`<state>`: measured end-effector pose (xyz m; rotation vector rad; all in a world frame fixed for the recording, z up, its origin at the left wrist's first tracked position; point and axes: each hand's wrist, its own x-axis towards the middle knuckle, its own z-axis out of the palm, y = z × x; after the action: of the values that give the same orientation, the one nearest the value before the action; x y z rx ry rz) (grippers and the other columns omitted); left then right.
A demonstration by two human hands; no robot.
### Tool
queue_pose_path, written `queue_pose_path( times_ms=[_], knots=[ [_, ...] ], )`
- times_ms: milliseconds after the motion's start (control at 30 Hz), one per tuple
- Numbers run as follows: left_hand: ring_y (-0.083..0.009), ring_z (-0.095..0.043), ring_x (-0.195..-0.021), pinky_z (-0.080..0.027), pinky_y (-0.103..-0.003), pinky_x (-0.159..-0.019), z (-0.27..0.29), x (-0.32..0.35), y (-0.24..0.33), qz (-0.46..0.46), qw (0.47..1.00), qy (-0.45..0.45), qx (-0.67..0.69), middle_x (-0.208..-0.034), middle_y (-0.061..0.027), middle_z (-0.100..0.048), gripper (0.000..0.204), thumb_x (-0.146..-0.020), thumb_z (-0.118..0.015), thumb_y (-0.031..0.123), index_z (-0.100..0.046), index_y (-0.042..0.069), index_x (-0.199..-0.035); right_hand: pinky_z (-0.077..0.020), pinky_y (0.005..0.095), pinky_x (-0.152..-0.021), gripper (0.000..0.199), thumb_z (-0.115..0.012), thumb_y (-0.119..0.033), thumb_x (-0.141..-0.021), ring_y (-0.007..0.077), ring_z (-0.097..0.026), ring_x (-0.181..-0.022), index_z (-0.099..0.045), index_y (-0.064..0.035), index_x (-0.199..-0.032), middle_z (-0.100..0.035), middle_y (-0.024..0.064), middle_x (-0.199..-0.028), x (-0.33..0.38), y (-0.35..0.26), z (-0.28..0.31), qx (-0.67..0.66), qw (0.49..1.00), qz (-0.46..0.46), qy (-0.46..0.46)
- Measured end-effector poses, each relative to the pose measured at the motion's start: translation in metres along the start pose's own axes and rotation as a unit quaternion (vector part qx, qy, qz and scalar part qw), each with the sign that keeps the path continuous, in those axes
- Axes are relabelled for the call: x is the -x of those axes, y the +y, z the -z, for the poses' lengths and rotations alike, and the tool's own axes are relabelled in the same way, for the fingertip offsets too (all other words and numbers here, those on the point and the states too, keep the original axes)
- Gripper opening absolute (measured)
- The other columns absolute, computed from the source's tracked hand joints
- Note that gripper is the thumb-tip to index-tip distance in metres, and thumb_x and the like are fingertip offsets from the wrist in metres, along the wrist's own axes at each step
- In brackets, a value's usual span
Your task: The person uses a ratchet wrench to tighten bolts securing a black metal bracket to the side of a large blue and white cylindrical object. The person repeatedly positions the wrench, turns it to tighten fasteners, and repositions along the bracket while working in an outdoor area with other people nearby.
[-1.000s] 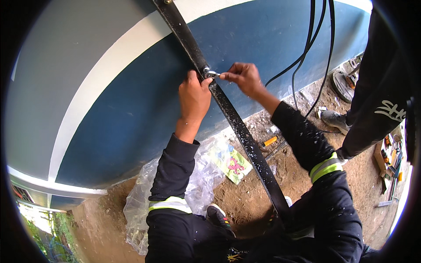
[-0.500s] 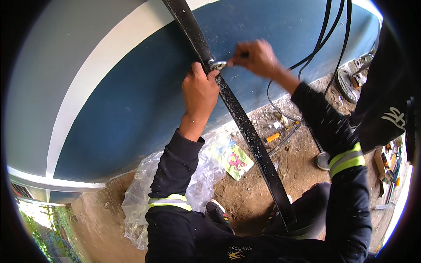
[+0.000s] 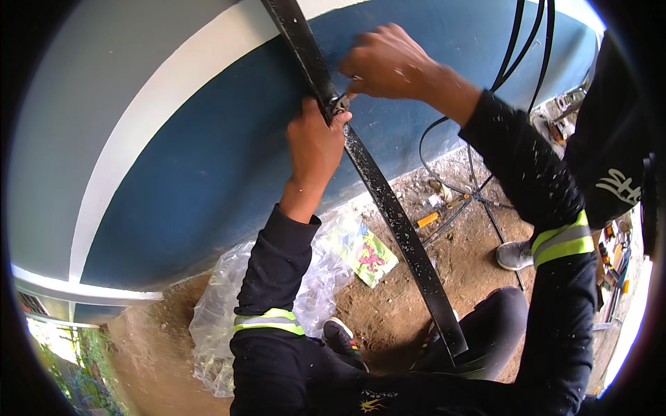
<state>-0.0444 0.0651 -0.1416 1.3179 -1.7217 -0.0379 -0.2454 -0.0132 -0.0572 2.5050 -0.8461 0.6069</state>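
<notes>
A long black metal bar (image 3: 392, 201), speckled with white flecks, runs slantwise from the top of the view down to my knee. My left hand (image 3: 316, 142) is closed at its left edge, with the thumb across the front beside a small silver wrench head (image 3: 339, 105), apparently a ratchet wrench. To the upper right, my right hand (image 3: 392, 64) is closed round the wrench's handle, blurred by motion. Its fingers hide most of that handle. Whatever the wrench head sits on is covered by the head and my left thumb.
A blue wall (image 3: 208, 166) with a white band stands behind the bar. Clear plastic sheeting (image 3: 229, 305) and a yellow-green printed wrapper (image 3: 373, 260) lie on the dirt. Black cables (image 3: 517, 48) hang at right. A co-worker's dark-clothed leg (image 3: 590, 159) and scattered tools (image 3: 614, 263) are at far right.
My right hand has swung up and left, closer to the bar, turning the wrench handle. My left hand stays at the bar. The co-worker's shoe shows more fully.
</notes>
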Motion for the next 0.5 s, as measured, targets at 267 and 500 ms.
queue_pose_path(
  times_ms=[267, 500],
  knots=[
    [-0.0512, -0.072, -0.084, -0.056, -0.056, -0.071, 0.000, 0.004, -0.003, -0.012, 0.999, 0.004, -0.035, -0.090, -0.0270, -0.072, 0.038, -0.089, -0.090, 0.014, -0.060, -0.002, -0.105, -0.0546, 0.0399, -0.065, 0.037, -0.093, -0.045, -0.088, 0.0223, -0.073, -0.069, -0.078, -0.0117, -0.085, -0.076, 0.0057, -0.076, 0.045, -0.012, -0.036, -0.230, 0.950, -0.213, 0.002],
    [-0.0514, -0.072, -0.088, -0.055, -0.056, -0.075, -0.001, 0.003, 0.000, -0.011, 0.999, -0.001, -0.045, -0.094, -0.0269, -0.072, 0.035, -0.089, -0.088, 0.012, -0.060, -0.003, -0.104, -0.0429, 0.0256, -0.058, 0.028, -0.094, -0.023, -0.093, 0.0066, -0.058, -0.066, -0.071, -0.0104, -0.082, -0.073, -0.0001, -0.077, 0.078, -0.080, -0.165, -0.719, 0.554, -0.388, 0.159]
  ],
)
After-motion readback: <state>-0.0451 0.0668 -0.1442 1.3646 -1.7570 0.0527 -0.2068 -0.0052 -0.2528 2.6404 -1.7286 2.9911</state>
